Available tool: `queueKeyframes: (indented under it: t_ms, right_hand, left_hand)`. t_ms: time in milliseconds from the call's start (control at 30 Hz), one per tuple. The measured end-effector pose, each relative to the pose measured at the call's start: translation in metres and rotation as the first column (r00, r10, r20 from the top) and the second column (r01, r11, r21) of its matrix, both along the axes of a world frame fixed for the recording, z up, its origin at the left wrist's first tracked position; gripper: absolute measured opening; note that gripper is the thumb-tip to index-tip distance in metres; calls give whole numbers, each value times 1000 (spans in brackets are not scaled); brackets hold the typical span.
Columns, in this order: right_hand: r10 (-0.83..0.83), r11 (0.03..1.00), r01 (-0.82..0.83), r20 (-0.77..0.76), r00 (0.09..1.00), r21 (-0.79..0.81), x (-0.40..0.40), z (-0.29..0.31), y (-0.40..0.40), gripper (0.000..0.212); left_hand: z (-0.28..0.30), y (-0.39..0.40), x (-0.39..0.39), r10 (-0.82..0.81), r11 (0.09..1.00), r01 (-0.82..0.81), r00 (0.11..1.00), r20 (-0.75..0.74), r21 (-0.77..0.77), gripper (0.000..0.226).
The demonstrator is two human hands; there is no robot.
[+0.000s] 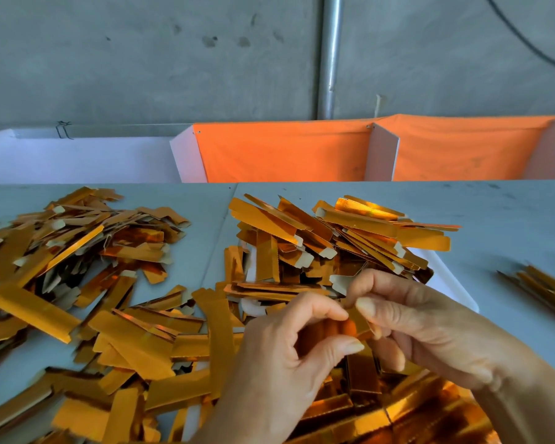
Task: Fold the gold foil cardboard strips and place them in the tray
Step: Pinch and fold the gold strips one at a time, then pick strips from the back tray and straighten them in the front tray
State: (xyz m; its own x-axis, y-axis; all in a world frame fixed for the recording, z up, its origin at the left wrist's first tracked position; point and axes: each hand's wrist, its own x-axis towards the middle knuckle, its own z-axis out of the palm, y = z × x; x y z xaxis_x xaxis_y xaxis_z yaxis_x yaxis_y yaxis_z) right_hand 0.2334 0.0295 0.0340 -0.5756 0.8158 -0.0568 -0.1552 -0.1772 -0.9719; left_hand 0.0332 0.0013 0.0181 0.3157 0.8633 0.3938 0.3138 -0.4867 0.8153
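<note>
- Both hands work one gold strip (354,325) in the near middle: the left hand (289,357) pinches it between thumb and forefinger, and the right hand (420,322) pinches its far end, apparently to press a crease.
- The white tray (452,283) lies just beyond the hands, heaped with folded strips (343,238), so each drop should be short.
- Loose strips (77,277) sprawl across the table (510,213) at left, within reach.

Left hand (289,357) and right hand (430,328) meet, fingers (362,307) curled, pinching.
</note>
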Motion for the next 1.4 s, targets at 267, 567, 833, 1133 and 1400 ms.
queueKeyframes:
  t_ms: [267,567,833,1133,1400]
  right_hand:
    - [-79,988,18,400,913,154,4,0,-1,7]
    - [8,991,-84,586,810,102,28,4,0,2]
    - [-280,956,162,606,744,243,37,7,2,9]
    - [-671,737,430,486,560,521,21,-3,11,16]
    - [-735,663,345,490,468,665,13,-1,7,16]
  left_hand:
    - [-5,4,3,38,999,-43,981,-190,-23,51]
    - [1,5,4,284,956,-239,902,-326,172,61]
    - [-3,9,-7,428,904,-417,883,-193,97,52]
    - [-6,6,8,141,988,-156,835,-531,18,81]
    - [10,-4,15,17,1000,-19,899,-438,-2,61]
